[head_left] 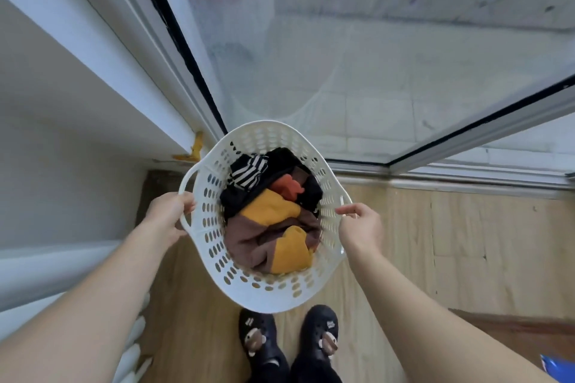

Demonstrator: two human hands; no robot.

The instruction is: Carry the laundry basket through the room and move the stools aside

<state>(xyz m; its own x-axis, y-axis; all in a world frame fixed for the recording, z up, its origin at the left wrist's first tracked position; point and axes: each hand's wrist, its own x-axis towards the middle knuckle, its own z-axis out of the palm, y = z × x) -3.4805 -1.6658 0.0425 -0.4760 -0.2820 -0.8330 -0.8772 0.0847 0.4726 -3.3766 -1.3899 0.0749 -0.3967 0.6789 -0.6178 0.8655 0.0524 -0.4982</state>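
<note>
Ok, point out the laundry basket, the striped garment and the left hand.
laundry basket [264, 292]: head view, near wall of perforated plastic.
striped garment [249, 172]: head view, middle of the stripes.
left hand [166, 216]: head view, back of hand.

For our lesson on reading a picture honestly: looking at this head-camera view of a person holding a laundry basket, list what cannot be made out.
- Stools: none in the head view; they lie beyond its edges.
- Lower clothes in the laundry basket: covered by the top garments.
- Left hand fingers: curled behind the rim.
- Right hand grip: only fingertips meet the rim; how firmly, unclear.
- Outside the glass door: blurred by haze.
- Blue object: cut by the right edge.
</note>
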